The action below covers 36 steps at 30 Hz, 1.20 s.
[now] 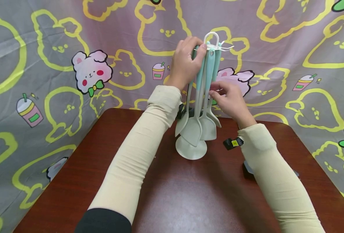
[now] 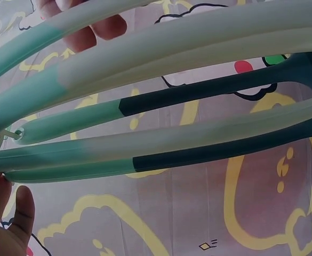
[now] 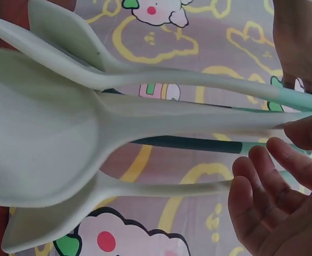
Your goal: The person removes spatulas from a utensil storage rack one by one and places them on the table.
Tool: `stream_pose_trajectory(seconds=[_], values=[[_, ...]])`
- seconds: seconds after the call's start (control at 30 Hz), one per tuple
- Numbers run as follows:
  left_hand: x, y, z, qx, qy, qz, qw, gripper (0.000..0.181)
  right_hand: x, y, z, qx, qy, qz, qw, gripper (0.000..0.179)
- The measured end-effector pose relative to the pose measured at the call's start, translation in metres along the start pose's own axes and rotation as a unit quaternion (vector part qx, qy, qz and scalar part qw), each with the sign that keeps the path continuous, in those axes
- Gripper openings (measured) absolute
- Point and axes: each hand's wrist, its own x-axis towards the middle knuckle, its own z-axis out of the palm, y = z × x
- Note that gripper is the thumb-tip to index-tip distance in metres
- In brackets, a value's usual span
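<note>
A white rotating stand (image 1: pixel 190 152) holds several kitchen utensils with mint-green handles, hung from hooks (image 1: pixel 225 48) under its top loop. Pale turners (image 1: pixel 191 129) hang at the front, and dark-shafted utensils (image 2: pixel 198 93) hang behind them. My left hand (image 1: pixel 186 60) is at the top left of the stand, thumb and fingers round the end of a utensil handle (image 2: pixel 54 173). On the other side, my right hand (image 1: pixel 228 98) is beside the hanging utensils, around mid-height. Its fingers (image 3: pixel 262 186) are loosely bent and spread, with the thumb close to a pale shaft (image 3: pixel 198 122).
The stand is on a brown wooden table (image 1: pixel 201 194), near its back edge. A dark object (image 1: pixel 248 170) lies on the right, partly behind my right forearm. A patterned cloth (image 1: pixel 125 71) hangs behind and around the table.
</note>
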Motion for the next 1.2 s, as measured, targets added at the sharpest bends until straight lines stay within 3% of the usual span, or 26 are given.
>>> stream_pose_trajectory(seconds=[0.2, 0.33, 1.2], values=[[-0.001, -0.001, 0.000, 0.000, 0.003, -0.003, 1.0000, 0.025, -0.005, 0.000, 0.008, 0.001, -0.017, 0.015, 0.9997, 0.028], [-0.001, -0.001, 0.001, 0.001, 0.003, -0.004, 1.0000, 0.024, -0.007, 0.004, 0.015, -0.005, -0.022, 0.001, 0.9997, 0.025], [-0.002, 0.000, 0.000, -0.009, -0.001, -0.004, 0.9999, 0.025, -0.015, 0.016, 0.035, 0.049, 0.069, -0.021, 0.9962, 0.024]])
